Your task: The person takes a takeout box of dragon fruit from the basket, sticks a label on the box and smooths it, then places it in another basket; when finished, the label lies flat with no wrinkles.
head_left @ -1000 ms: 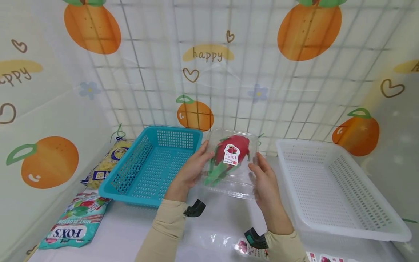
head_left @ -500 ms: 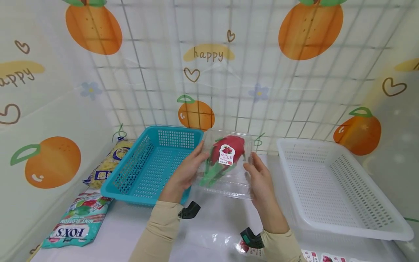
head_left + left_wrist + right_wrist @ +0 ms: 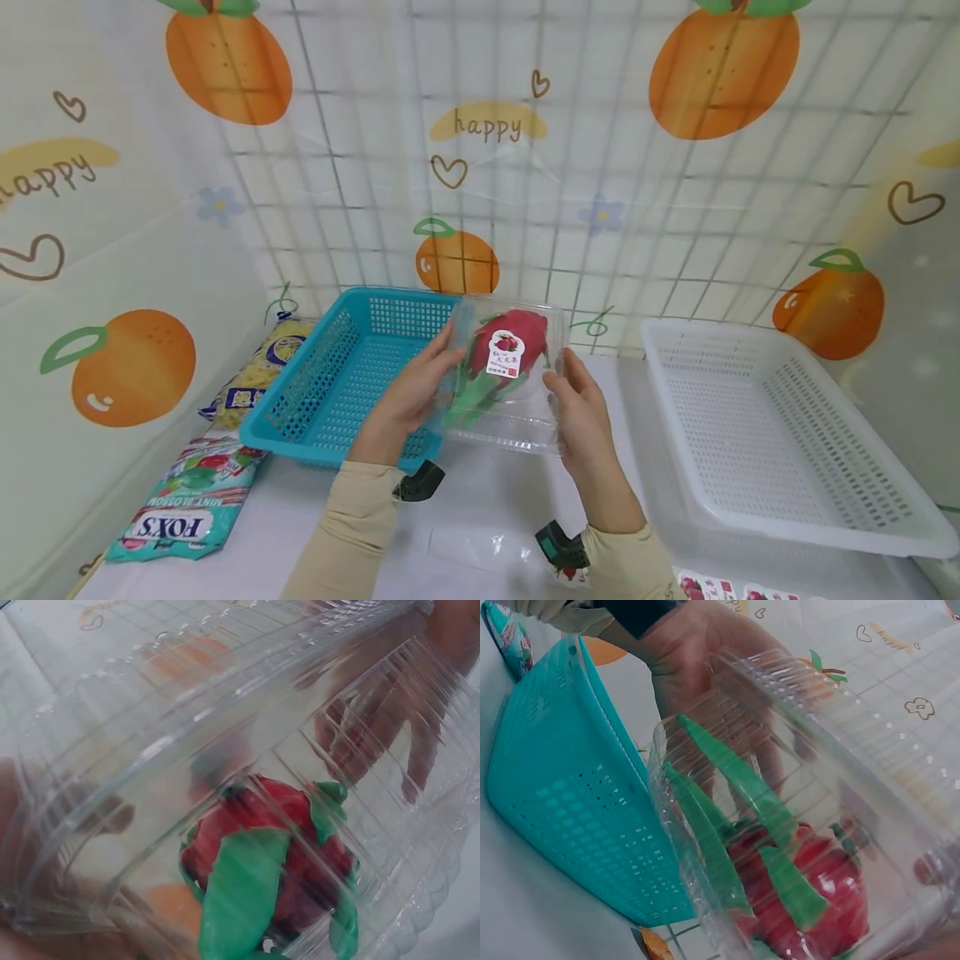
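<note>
Orange-printed backdrop behind a white surface [image 3: 487,500]: left hand [image 3: 408,398] and right hand [image 3: 581,417] grasped the clear dragon-fruit clamshell [image 3: 506,375] aloft beside the blue basket [image 3: 337,383]; level, gentle side pressure seemed advisable.

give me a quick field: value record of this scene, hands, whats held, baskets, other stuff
left hand: grips the left side of the clear box
right hand: grips the box's right side
box contents: red dragon fruit with green scales, white sticker on the lid
box position: held up off the table, partly over the blue basket
white basket: right of the hands
left edge: FOX'S candy bag, yellow packet behind it
backdrop: wire grid with orange prints
</note>
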Demonstrator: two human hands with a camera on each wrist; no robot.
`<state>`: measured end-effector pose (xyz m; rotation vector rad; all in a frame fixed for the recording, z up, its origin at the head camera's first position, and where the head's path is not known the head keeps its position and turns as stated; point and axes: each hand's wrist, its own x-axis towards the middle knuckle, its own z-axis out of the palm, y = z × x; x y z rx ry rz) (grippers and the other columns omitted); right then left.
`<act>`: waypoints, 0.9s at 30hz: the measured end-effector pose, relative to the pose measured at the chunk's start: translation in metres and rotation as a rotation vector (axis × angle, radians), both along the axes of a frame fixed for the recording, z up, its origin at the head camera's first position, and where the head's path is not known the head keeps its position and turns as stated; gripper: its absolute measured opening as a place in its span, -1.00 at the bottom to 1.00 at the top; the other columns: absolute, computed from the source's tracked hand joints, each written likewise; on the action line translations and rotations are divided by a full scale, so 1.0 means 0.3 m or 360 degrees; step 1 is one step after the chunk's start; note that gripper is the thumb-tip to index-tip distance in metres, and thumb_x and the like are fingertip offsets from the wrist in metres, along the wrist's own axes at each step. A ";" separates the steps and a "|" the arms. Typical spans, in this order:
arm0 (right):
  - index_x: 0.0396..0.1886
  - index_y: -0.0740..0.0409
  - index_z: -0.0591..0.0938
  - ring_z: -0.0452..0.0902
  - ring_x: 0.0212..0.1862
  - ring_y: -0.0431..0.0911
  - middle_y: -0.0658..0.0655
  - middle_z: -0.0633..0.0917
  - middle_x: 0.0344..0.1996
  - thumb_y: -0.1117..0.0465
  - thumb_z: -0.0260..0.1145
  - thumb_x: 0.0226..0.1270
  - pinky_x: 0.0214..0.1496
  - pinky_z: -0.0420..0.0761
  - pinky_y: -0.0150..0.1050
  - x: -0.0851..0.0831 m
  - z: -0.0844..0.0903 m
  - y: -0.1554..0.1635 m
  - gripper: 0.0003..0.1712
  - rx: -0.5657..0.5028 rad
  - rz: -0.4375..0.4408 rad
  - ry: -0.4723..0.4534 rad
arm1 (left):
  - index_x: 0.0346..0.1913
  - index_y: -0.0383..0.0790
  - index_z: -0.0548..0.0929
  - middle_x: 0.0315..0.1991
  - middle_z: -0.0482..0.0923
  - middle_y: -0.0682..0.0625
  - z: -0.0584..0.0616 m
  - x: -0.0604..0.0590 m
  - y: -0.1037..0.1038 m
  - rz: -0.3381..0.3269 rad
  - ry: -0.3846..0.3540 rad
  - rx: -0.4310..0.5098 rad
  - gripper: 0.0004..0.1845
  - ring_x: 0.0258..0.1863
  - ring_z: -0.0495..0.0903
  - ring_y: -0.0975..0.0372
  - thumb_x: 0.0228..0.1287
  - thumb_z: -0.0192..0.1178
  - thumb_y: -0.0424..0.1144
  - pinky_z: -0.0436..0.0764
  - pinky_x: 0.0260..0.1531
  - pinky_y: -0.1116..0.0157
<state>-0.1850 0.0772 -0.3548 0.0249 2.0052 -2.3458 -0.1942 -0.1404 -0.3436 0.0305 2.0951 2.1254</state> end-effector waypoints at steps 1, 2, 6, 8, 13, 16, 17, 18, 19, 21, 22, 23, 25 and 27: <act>0.66 0.04 0.08 0.00 0.63 0.07 0.07 0.10 0.65 0.16 0.12 0.56 0.58 0.25 0.09 0.000 0.000 -0.005 -0.23 0.0007 -0.0002 -0.0003 | 0.66 0.27 -0.11 0.69 -0.24 0.08 0.003 0.002 -0.005 -0.0003 0.0000 0.0000 -0.26 0.63 -0.12 -0.05 0.58 -0.03 -0.06 0.14 0.45 -0.36; 0.66 0.04 0.08 0.00 0.63 0.06 0.07 0.10 0.65 0.16 0.12 0.56 0.57 0.26 0.09 0.000 0.000 -0.010 -0.23 0.0007 -0.0001 -0.0004 | 0.66 0.27 -0.11 0.69 -0.24 0.08 0.006 0.005 -0.009 -0.0001 0.0001 -0.0004 -0.26 0.63 -0.12 -0.04 0.58 -0.03 -0.06 0.15 0.45 -0.35; 0.66 0.04 0.08 0.02 0.62 0.06 0.07 0.11 0.65 0.17 0.12 0.56 0.56 0.29 0.09 0.004 0.001 -0.026 -0.22 -0.0006 0.0016 -0.0001 | 0.66 0.25 -0.12 0.69 -0.24 0.11 0.010 0.010 -0.028 0.0012 0.0006 -0.0023 -0.26 0.64 -0.14 -0.03 0.59 -0.05 -0.07 0.17 0.45 -0.34; 0.67 0.05 0.08 0.03 0.61 0.07 0.08 0.11 0.65 0.17 0.12 0.56 0.55 0.30 0.08 0.006 0.002 -0.033 -0.22 -0.0010 0.0027 0.0004 | 0.67 0.23 -0.12 0.69 -0.23 0.13 0.009 0.011 -0.037 0.0028 0.0008 -0.0035 -0.26 0.65 -0.17 -0.02 0.59 -0.04 -0.07 0.17 0.45 -0.34; 0.66 0.02 0.10 0.07 0.60 0.06 0.06 0.13 0.64 0.14 0.14 0.55 0.51 0.37 0.06 0.008 0.002 -0.052 -0.22 0.0012 0.0027 -0.0007 | 0.67 0.23 -0.13 0.69 -0.24 0.14 0.013 0.018 -0.058 0.0035 0.0018 -0.0045 -0.27 0.65 -0.19 -0.01 0.60 -0.06 -0.08 0.17 0.45 -0.34; 0.65 0.00 0.12 0.08 0.60 0.05 0.05 0.15 0.64 0.13 0.16 0.54 0.50 0.38 0.05 0.009 0.000 -0.063 -0.22 0.0023 0.0015 -0.0023 | 0.67 0.23 -0.13 0.69 -0.24 0.13 0.015 0.022 -0.070 0.0025 0.0017 -0.0044 -0.27 0.64 -0.18 -0.02 0.60 -0.07 -0.08 0.17 0.45 -0.34; 0.65 0.01 0.12 0.07 0.60 0.06 0.05 0.15 0.64 0.13 0.16 0.54 0.51 0.37 0.06 0.009 0.000 -0.067 -0.23 0.0021 0.0013 -0.0022 | 0.67 0.24 -0.13 0.69 -0.24 0.13 0.016 0.023 -0.073 0.0024 0.0018 -0.0045 -0.27 0.64 -0.18 -0.02 0.60 -0.07 -0.07 0.17 0.44 -0.34; 0.65 0.02 0.12 0.07 0.60 0.07 0.06 0.15 0.64 0.14 0.16 0.55 0.51 0.37 0.07 0.010 0.000 -0.071 -0.23 0.0014 0.0012 -0.0017 | 0.67 0.24 -0.13 0.69 -0.24 0.12 0.015 0.023 -0.077 0.0024 0.0019 -0.0046 -0.27 0.64 -0.18 -0.03 0.60 -0.07 -0.07 0.18 0.44 -0.35; 0.65 0.01 0.12 0.07 0.60 0.07 0.06 0.15 0.64 0.14 0.16 0.54 0.51 0.37 0.07 0.011 0.001 -0.075 -0.23 0.0009 0.0012 -0.0022 | 0.66 0.24 -0.13 0.69 -0.24 0.13 0.015 0.024 -0.081 0.0028 0.0015 -0.0046 -0.27 0.64 -0.18 -0.02 0.60 -0.07 -0.07 0.18 0.44 -0.35; 0.65 0.03 0.12 0.07 0.60 0.09 0.08 0.14 0.64 0.15 0.16 0.55 0.51 0.36 0.09 0.012 0.000 -0.084 -0.23 -0.0009 0.0019 -0.0014 | 0.67 0.24 -0.13 0.69 -0.24 0.13 0.013 0.026 -0.091 0.0038 0.0011 -0.0047 -0.27 0.64 -0.18 -0.02 0.60 -0.06 -0.07 0.18 0.44 -0.35; 0.66 0.03 0.12 0.07 0.60 0.09 0.09 0.14 0.64 0.15 0.15 0.55 0.51 0.37 0.11 0.013 0.001 -0.089 -0.23 -0.0021 0.0024 -0.0012 | 0.66 0.24 -0.13 0.69 -0.24 0.13 0.013 0.027 -0.096 0.0040 0.0012 -0.0044 -0.27 0.64 -0.19 -0.02 0.60 -0.06 -0.07 0.19 0.43 -0.35; 0.66 0.02 0.12 0.08 0.60 0.09 0.08 0.14 0.64 0.15 0.16 0.55 0.50 0.37 0.11 0.013 0.002 -0.094 -0.23 -0.0024 0.0026 -0.0014 | 0.66 0.25 -0.13 0.69 -0.23 0.13 0.012 0.029 -0.102 0.0043 0.0013 -0.0039 -0.27 0.64 -0.18 -0.02 0.60 -0.06 -0.07 0.20 0.43 -0.35; 0.65 0.01 0.12 0.08 0.60 0.08 0.07 0.15 0.64 0.15 0.16 0.54 0.50 0.37 0.10 0.013 0.003 -0.105 -0.23 -0.0031 0.0030 -0.0014 | 0.66 0.25 -0.13 0.69 -0.23 0.13 0.013 0.034 -0.114 0.0053 0.0007 -0.0036 -0.27 0.64 -0.18 -0.02 0.60 -0.06 -0.07 0.20 0.43 -0.35; 0.65 0.00 0.12 0.10 0.59 0.07 0.06 0.15 0.63 0.14 0.16 0.54 0.48 0.39 0.10 0.013 0.002 -0.117 -0.22 -0.0034 0.0033 -0.0013 | 0.66 0.26 -0.12 0.69 -0.22 0.13 0.015 0.040 -0.128 0.0052 0.0017 -0.0031 -0.28 0.63 -0.16 -0.03 0.61 -0.07 -0.07 0.19 0.43 -0.35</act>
